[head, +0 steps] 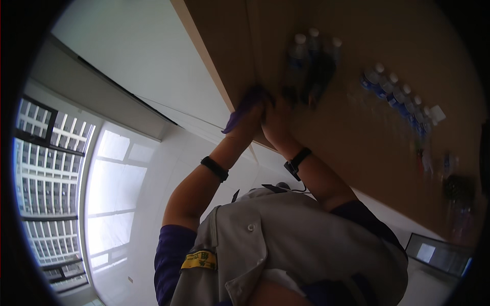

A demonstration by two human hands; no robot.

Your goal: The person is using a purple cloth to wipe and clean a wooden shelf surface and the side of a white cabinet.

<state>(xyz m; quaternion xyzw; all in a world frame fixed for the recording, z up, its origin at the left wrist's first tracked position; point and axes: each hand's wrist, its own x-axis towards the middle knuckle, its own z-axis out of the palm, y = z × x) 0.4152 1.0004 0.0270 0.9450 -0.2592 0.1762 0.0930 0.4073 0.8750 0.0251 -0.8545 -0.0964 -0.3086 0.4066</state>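
Observation:
A purple cloth (249, 105) lies bunched under and around my left hand (252, 119), at the edge of a brown wooden tabletop (325, 137). My left fingers are closed on the cloth. Right beside it, my right hand (278, 120) is almost touching the left one; its fingers are dark and blurred, so whether they hold part of the cloth is unclear. Both wrists carry black bands. Just beyond my right hand stand several clear plastic bottles (299, 51) with pale caps, around a dark object (319, 74) that I cannot make out.
A slanting row of clear bottles with blue labels (398, 97) stands farther right, beside a small white card or box (437, 114). Near the far right rim is a dark green, plant-like thing (459, 187). A screen (438, 254) sits at lower right, a window (53, 183) at left.

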